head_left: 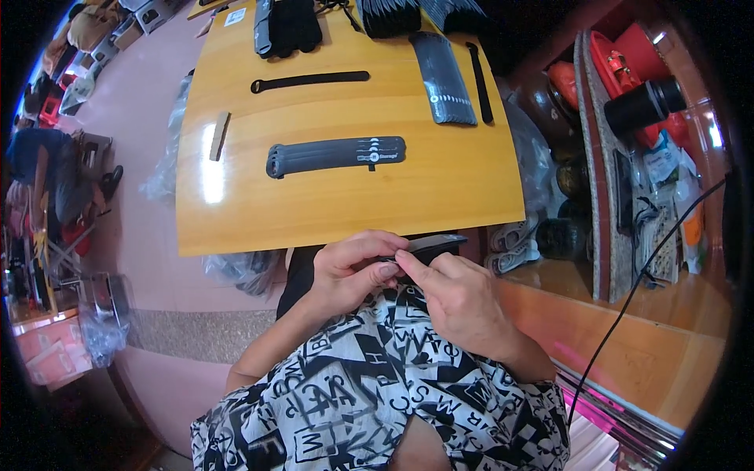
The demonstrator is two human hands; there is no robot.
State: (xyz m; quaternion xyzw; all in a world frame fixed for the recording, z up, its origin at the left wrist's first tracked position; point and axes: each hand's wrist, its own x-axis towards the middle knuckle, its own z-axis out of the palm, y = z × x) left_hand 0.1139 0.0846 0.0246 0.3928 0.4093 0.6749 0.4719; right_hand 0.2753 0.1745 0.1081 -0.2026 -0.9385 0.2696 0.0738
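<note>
Just in front of my body, by the table's near edge, my left hand [353, 271] and my right hand [459, 298] meet at a dark flat strap bundle [438, 245]. My left fingers curl around its left end, with thumb and forefinger close together. My right hand is closed on it too, its index finger pointing at the left fingertips. Much of the bundle is hidden by my fingers. Beyond them on the table lies a fanned stack of dark grey straps [334, 157] with pale printing. Farther back is a single black strap [312, 81] with a looped end.
The yellow wooden table [353, 204] also carries a grey strap stack [444, 82], a narrow black strap [479, 82], a small flat bar [220, 136] and black strap bundles [389, 16] at the back. Right: a shelf with a black cylinder [646, 106] and a hanging cable [628, 306].
</note>
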